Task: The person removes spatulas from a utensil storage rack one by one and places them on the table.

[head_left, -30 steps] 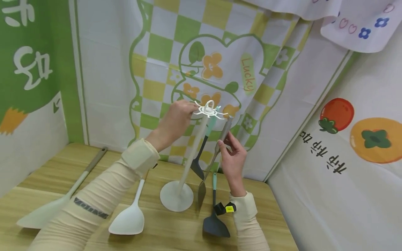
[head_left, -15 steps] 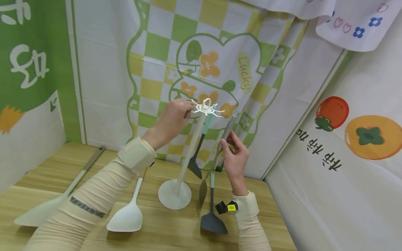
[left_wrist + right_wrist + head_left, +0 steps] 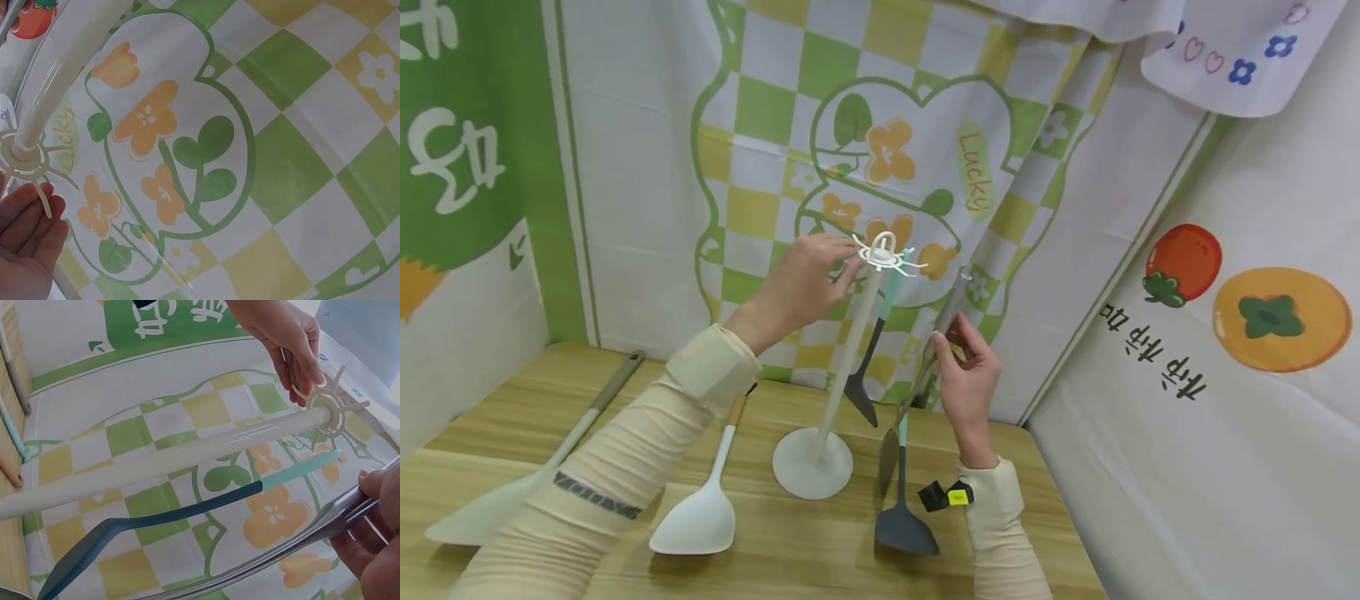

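A white utensil stand (image 3: 848, 358) rises from a round base, with a ring of hooks at its top. My left hand (image 3: 801, 279) pinches one hook between thumb and fingers; the right wrist view shows this left hand (image 3: 290, 347) at the hook ring (image 3: 329, 412). From another hook hangs a dark utensil with a mint handle (image 3: 892, 293), its head above the table. My right hand (image 3: 968, 375) grips a metal spatula (image 3: 951, 304) by its handle, to the right of the stand. The spatula's blade points down, and its handle end is apart from the hooks.
On the wooden table (image 3: 790, 550) lie a white spatula (image 3: 696, 521), a long pale-green spatula (image 3: 497, 504) at the left, and a dark spatula with a mint handle (image 3: 904, 529) at the right. A checked cloth (image 3: 767, 108) hangs behind the stand.
My right hand has moved slightly right, away from the stand, with the metal spatula. My left hand stays at the hook ring, its thumb now lower. The whole head view has shifted a little.
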The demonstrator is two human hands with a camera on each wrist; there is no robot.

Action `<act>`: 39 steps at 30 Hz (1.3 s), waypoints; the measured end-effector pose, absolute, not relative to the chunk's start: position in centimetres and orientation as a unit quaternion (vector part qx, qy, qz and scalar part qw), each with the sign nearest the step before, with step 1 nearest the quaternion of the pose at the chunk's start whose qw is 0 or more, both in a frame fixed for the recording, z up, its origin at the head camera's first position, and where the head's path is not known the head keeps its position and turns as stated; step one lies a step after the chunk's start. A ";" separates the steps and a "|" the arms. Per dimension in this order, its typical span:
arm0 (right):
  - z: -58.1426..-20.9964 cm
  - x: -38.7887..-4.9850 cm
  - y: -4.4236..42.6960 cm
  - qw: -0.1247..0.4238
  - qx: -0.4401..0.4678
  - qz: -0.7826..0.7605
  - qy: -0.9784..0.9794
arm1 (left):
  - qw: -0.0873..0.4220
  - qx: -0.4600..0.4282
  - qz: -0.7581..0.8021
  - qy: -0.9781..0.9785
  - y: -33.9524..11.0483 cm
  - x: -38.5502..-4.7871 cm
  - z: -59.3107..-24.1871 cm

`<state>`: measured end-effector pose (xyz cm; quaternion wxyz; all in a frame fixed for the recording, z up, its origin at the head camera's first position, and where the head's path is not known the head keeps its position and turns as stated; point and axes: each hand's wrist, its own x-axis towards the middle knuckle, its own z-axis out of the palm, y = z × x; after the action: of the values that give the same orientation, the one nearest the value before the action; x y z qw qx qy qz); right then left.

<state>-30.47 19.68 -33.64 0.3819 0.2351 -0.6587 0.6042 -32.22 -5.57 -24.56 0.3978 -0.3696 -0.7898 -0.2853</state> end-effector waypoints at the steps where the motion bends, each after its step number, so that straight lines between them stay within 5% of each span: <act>1: -33.7 -30.4 19.8 0.385 0.235 0.601 -0.660 | 0.397 -0.369 -0.286 -0.790 -5.6 -32.3 -24.6; 22: -33.9 -30.2 21.4 0.395 0.223 0.586 -0.671 | 0.390 -0.367 -0.365 -0.762 -5.5 -32.9 -24.9; 39: -33.4 -30.2 23.2 0.411 0.220 0.593 -0.657 | 0.459 -0.375 -0.341 -0.730 -5.3 -33.7 -25.6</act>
<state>-30.17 23.15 -33.39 0.4105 0.2205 -0.6569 0.5927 -33.72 -5.25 -25.60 0.4591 -0.3749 -0.7296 -0.3412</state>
